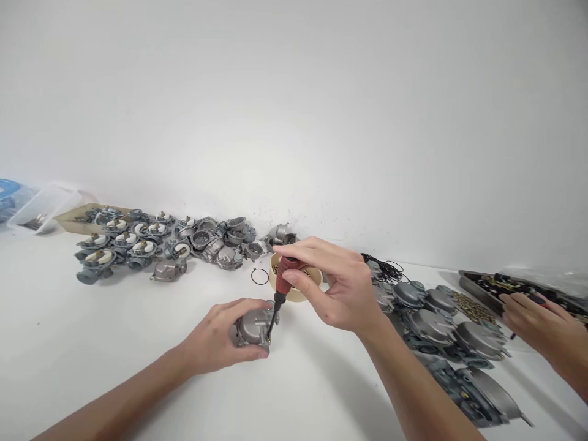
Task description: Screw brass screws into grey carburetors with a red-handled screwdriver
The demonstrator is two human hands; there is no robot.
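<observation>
My left hand (220, 338) is wrapped round a grey metal carburetor (255, 327), steadying it on the white table. In my right hand (337, 282) is a screwdriver (283, 283) with a red and black handle, held tilted. Its tip meets the carburetor's near right edge, where a small brass-coloured screw shows. Behind the screwdriver stands a round cream tub (301, 293) of small brass-coloured parts, partly hidden by my right hand. A thin black O-ring (260, 277) lies flat just left of that tub.
Carburetor bodies with white floats (124, 239) and loose metal bowls (206, 236) crowd the back left. Assembled carburetors (429, 324) cover the right, near black rings (388, 269) and a screw pile (473, 306). Another person's hand (542, 321) holds a tool by a dark tray (482, 288).
</observation>
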